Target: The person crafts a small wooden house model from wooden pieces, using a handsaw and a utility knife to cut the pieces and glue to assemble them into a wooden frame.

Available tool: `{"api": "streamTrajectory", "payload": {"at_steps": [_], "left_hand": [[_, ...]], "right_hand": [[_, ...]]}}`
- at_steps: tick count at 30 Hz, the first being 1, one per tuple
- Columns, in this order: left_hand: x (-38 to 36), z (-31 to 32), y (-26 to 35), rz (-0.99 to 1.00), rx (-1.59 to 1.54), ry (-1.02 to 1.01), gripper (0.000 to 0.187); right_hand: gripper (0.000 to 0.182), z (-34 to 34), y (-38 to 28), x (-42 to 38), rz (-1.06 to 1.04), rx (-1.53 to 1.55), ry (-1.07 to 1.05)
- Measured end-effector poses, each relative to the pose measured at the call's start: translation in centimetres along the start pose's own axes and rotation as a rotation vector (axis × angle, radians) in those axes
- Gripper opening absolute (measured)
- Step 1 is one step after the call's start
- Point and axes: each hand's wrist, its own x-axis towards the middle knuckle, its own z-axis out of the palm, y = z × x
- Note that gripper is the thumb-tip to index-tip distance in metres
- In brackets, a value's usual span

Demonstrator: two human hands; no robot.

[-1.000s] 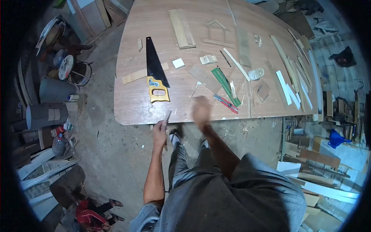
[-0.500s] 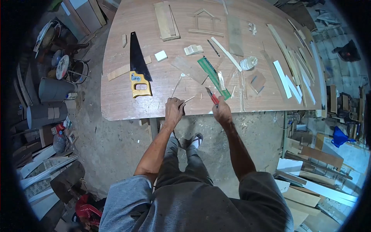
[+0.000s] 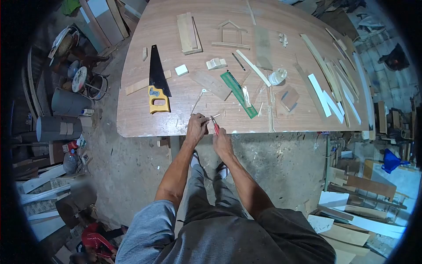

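Observation:
At the table's front edge, my left hand [image 3: 196, 127] is closed on a thin wooden stick [image 3: 216, 115], whose end sticks out to the right. My right hand [image 3: 222, 143] grips a red utility knife [image 3: 216, 127], its tip against or very near the stick. Beyond my hands, a green ruler [image 3: 238, 95] lies slanted, with a pale wood scrap [image 3: 246, 97] on it. A handsaw with a yellow handle [image 3: 159, 100] rests to the left. Behind the ruler sit a small wooden block [image 3: 216, 64] and a white square block [image 3: 181, 70].
The wooden table [image 3: 145, 123] also bears a small stick frame [image 3: 231, 36], a clear jar [image 3: 277, 77], a board [image 3: 189, 33] and long strips [image 3: 319, 94] at right. A person in red [image 3: 97, 239] is at lower left. Wood pieces [image 3: 351, 224] lie at lower right.
My right hand has moved left with the knife, bringing it from beside the ruler to the stick at my left hand. The view has shifted slightly.

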Motion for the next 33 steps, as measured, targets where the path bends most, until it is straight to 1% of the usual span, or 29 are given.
{"api": "streamTrajectory", "payload": {"at_steps": [3, 5, 8, 12, 14, 15, 18, 20, 24, 26, 27, 29, 30, 31, 33], "left_hand": [[0.1, -0.1, 0.1, 0.013, -0.005, 0.015, 0.014], [0.0, 0.0, 0.0, 0.026, -0.011, 0.03, 0.012], [-0.4, -0.2, 0.3, -0.002, -0.032, 0.059, 0.012], [-1.1, -0.4, 0.8, -0.013, -0.022, 0.044, 0.011], [-1.2, -0.2, 0.8, 0.056, -0.004, 0.044, 0.01], [-1.2, -0.2, 0.7, 0.056, -0.007, 0.04, 0.01], [-1.1, -0.2, 0.6, 0.073, -0.001, -0.007, 0.008], [-1.0, -0.1, 0.5, 0.101, -0.007, 0.034, 0.016], [-0.5, -0.1, 0.4, 0.106, -0.026, 0.053, 0.017], [-0.7, -0.2, 0.2, 0.08, -0.005, -0.008, 0.017], [-1.5, -0.3, 0.2, 0.07, -0.002, -0.006, 0.017], [-1.9, -0.8, 0.5, 0.099, 0.066, -0.053, 0.012], [-2.9, -0.6, -0.2, 0.147, 0.129, -0.02, 0.015], [-3.2, -1.2, 0.3, 0.142, 0.131, -0.016, 0.015], [-4.9, -2.7, 1.8, -0.018, 0.196, -0.067, 0.015]], "right_hand": [[0.033, 0.3, 0.0, 0.2, -0.056, -0.091, -0.006], [0.032, 0.4, -0.2, 0.3, 0.035, -0.095, -0.056], [0.027, 0.4, -0.4, 0.2, 0.077, -0.093, -0.026], [0.027, -0.4, -1.3, -0.3, 0.086, -0.102, -0.069], [0.026, -0.5, -1.6, -0.6, 0.08, -0.13, -0.062], [0.026, -0.6, -1.7, -0.6, 0.085, -0.13, -0.061], [0.026, -0.5, -1.4, -0.2, 0.066, -0.15, -0.09], [0.027, -0.3, -1.2, 0.1, 0.015, -0.159, -0.079], [0.027, -0.2, -1.5, 0.6, 0.013, -0.151, -0.067], [0.027, 0.2, -1.4, 0.6, 0.011, -0.157, -0.07], [0.027, 0.3, -1.2, 0.0, 0.008, -0.158, -0.08], [0.028, 0.3, -0.6, 0.1, -0.059, -0.127, -0.047], [0.028, 0.7, -0.4, 0.1, -0.07, -0.129, -0.046], [0.031, 1.2, 0.0, -0.6, -0.066, -0.139, -0.076], [0.033, 2.2, 0.8, -2.4, -0.046, -0.144, -0.128]]}}
